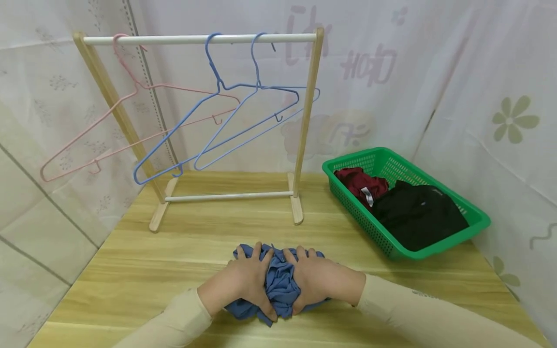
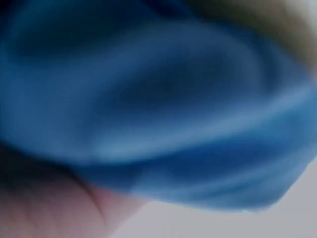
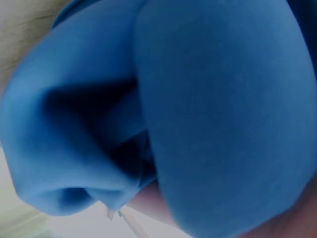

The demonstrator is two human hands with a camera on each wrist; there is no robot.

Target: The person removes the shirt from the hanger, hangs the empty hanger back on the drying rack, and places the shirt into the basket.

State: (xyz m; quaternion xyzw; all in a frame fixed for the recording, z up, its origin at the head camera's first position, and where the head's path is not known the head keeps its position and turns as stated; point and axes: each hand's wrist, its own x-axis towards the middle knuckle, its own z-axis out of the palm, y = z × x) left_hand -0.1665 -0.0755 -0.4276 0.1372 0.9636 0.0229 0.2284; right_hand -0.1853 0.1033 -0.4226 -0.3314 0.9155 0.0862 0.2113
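Observation:
A crumpled blue garment (image 1: 282, 285) is bunched at the table's near middle; its exact kind is hidden by the folds. My left hand (image 1: 248, 280) grips its left part, fingers spread over the far side and thumb at the near side. On the other side my right hand (image 1: 314, 276) holds the garment the same way, a short gap of cloth between the two hands. Blurred blue folds (image 2: 173, 94) fill most of the left wrist view, and smooth blue cloth (image 3: 228, 109) fills the right wrist view.
Behind the garment stands a wooden rack (image 1: 310, 111) with a pink hanger (image 1: 82, 135) and two blue hangers (image 1: 174, 128) on its white bar. At right, a green basket (image 1: 357, 210) contains dark red clothing (image 1: 354, 181) and black clothing (image 1: 419, 215). Patterned curtains surround the wooden table (image 1: 130, 270).

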